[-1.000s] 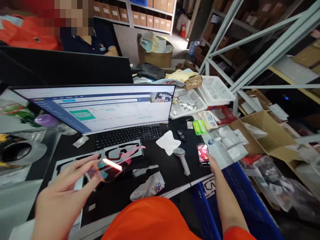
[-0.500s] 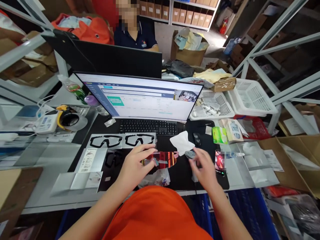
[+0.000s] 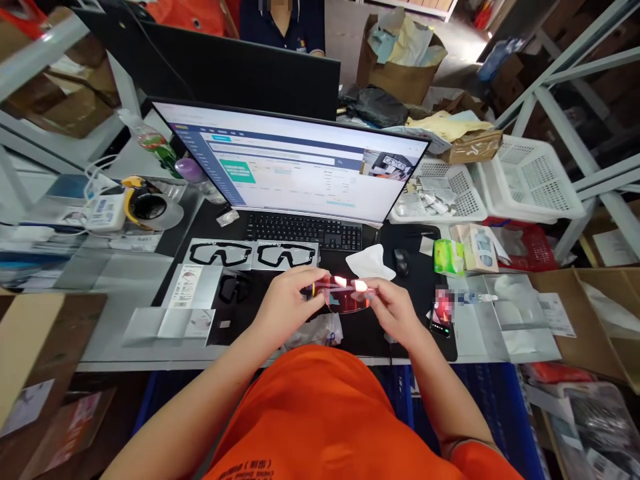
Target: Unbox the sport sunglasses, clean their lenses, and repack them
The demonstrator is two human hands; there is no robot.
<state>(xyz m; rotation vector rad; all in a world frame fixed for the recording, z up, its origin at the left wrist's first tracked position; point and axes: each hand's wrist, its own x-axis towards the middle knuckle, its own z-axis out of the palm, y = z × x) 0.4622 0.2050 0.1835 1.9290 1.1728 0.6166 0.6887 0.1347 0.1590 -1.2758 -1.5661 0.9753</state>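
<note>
Above the dark desk mat, a red mirrored glasses lens [image 3: 345, 300] is held up between my two hands. My left hand [image 3: 293, 303] pinches its left end with thumb and fingers. On the opposite end, my right hand [image 3: 393, 308] is closed, fingertips at the upper edge. Bright reflections run along the top of the lens. Just behind it lies a crumpled white cloth or tissue [image 3: 373, 261]. A clear plastic bag [image 3: 315, 330] sits below, close to my body. Left of my left hand are dark glasses [image 3: 233, 288] on the mat.
Two boxes printed with glasses frames, a left box [image 3: 220, 254] and a right box [image 3: 286, 254], lie before the keyboard [image 3: 305, 230]. A monitor [image 3: 295, 170] stands behind. To the right are a mouse [image 3: 401, 262], a phone [image 3: 442, 312] and a green packet [image 3: 449, 257]. A person [image 3: 283, 27] sits opposite.
My right hand has moved left from beside the lens, where it was at a small grey object, and now grips the lens's right end. The view has tilted downward.
</note>
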